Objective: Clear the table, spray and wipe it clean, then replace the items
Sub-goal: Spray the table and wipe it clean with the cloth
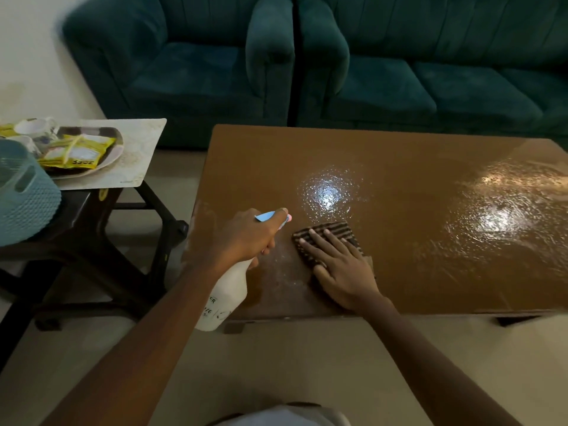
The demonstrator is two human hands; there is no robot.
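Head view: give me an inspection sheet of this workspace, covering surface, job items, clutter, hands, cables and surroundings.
Surface: brown table, wet shiny patches at middle and right.
Job's things: spray bottle held over the near left edge; striped cloth lying on the table.
Clutter: side table at left carries a mat, a plate with yellow packets, cups and a blue basket.
Hands: left hand grips the spray bottle; right hand presses flat on the cloth.
Cables: nothing seen.
Surroundings: green sofas behind the table, pale floor.
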